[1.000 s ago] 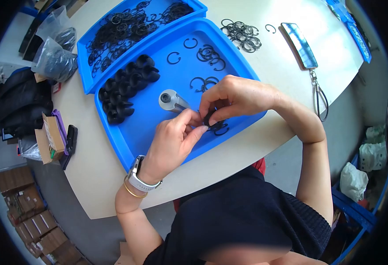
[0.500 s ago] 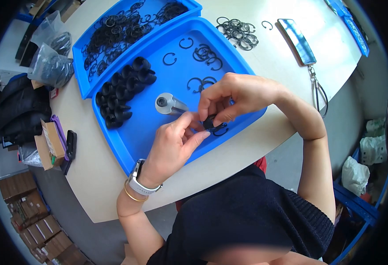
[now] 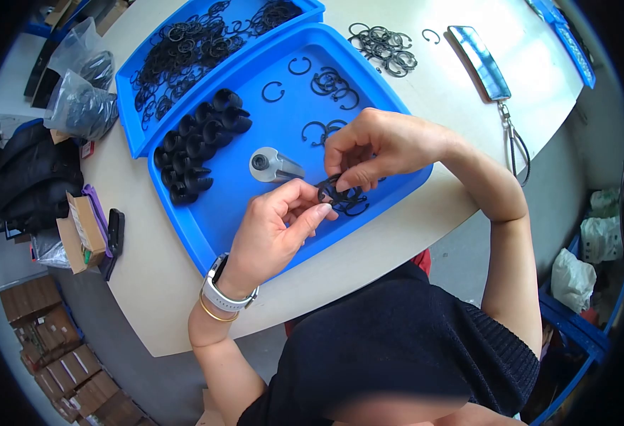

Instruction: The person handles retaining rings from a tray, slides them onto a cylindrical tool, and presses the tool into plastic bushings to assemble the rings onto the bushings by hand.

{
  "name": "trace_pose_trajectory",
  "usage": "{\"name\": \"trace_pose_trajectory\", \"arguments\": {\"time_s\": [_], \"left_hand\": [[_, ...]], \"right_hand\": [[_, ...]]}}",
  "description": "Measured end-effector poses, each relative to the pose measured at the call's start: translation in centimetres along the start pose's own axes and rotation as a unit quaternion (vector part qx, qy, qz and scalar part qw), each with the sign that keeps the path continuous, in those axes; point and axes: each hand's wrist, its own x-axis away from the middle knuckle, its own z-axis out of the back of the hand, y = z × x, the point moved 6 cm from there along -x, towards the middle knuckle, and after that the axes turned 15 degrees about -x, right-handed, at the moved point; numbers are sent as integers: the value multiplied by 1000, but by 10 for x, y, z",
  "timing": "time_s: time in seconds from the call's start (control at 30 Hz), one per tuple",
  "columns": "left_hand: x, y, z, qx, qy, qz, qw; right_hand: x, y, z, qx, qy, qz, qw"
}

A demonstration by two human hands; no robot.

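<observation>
Over the near side of the blue tray (image 3: 390, 92), my left hand (image 3: 273, 220) pinches a small black round part (image 3: 327, 189) between thumb and fingers. My right hand (image 3: 383, 149) is closed at the same part's upper right edge, its thumb and fingertips on or against it. Fingers partly cover the part, so its full shape is hidden. Black open snap rings (image 3: 354, 204) lie in the tray just below and right of it. A grey-silver cylindrical tool (image 3: 278, 167) with a dark centre stands or lies in the tray, left of the hands.
Rows of black curved sleeves (image 3: 202, 140) sit at the tray's left. Behind is a second blue tray (image 3: 136, 128) heaped with snap rings. More rings (image 3: 384, 48) and a phone (image 3: 479, 62) with a strap lie on the table. Plastic bags (image 3: 83, 103) and an opened carton (image 3: 81, 234) are at left.
The black part has tilted, now showing more of its round face. My right hand has shifted slightly up and right; my left hand has moved slightly left.
</observation>
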Motion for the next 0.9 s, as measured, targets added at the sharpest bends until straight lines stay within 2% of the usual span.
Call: {"name": "trace_pose_trajectory", "arguments": {"time_s": [0.27, 0.43, 0.5, 0.73, 0.9], "left_hand": [[-1, -3, 0, -13, -7, 8, 1000], [-1, -4, 1, -27, -3, 2, 1000], [-1, -4, 1, -16, -20, 32, 999], [-2, -4, -3, 9, -40, 31, 999], [-1, -4, -7, -4, -63, 28, 998]], "right_hand": [[-2, 0, 3, -33, 47, 25, 998], [-2, -3, 11, -33, 59, 76, 995], [-2, -3, 11, -44, 68, 76, 994], [-4, 3, 4, -79, 43, 42, 995], [-1, -3, 9, -108, 46, 56, 991]]}}
